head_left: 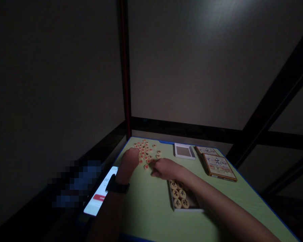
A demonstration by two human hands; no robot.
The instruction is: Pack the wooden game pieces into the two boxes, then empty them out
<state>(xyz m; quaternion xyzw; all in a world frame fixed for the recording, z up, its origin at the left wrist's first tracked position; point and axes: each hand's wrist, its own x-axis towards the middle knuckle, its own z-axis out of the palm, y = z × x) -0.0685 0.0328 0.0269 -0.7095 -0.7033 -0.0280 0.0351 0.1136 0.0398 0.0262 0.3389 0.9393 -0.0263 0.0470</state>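
small discs (143,150) lie scattered at the far left of the desk (143,208), probably light, stiff, hardly fragile, and best taken by the rim. the left hand (131,157) curls beside them, the right hand (164,168) bends at their near edge; whether either pinches one, i cannot tell. the desk is pale green, blue-edged, beside dim grey walls (192,74).

Free tabletop (146,208) left of box (188,210), right forearm (214,196) above box
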